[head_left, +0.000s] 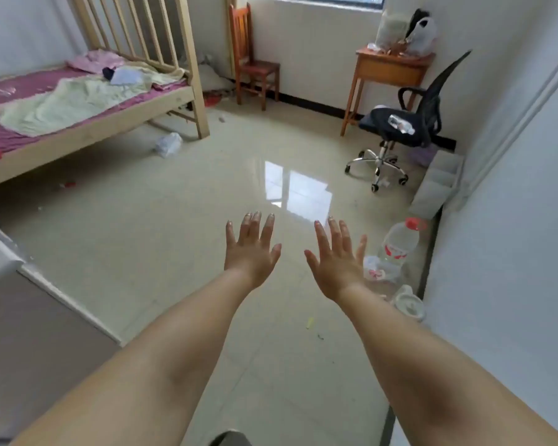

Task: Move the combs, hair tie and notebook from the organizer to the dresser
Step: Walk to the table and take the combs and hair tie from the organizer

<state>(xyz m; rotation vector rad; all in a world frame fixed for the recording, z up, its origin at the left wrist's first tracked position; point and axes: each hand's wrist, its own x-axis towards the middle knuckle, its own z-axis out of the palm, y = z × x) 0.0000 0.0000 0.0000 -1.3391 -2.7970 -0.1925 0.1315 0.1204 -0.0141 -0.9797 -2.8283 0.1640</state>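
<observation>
No combs, hair tie or notebook show here. Your left hand (252, 249) and right hand (337, 259) reach forward, backs up, fingers spread, each grip wide and empty, above the glossy pale tiled floor (174, 239). The clear red-capped plastic bottle (400, 241) bears an unreadable label.

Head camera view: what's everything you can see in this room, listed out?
bed: one, pale wood, purple sheet, far left
wooden chair: one, reddish-brown, back wall
small table: one, orange-brown, bags on top, back right
office chair: one, black, a clear bottle on its seat
water bottle: one, clear, red cap, floor by right wall
crumpled bag: one, whitish, floor near bed
left hand: one, open, empty
right hand: one, open, empty
</observation>
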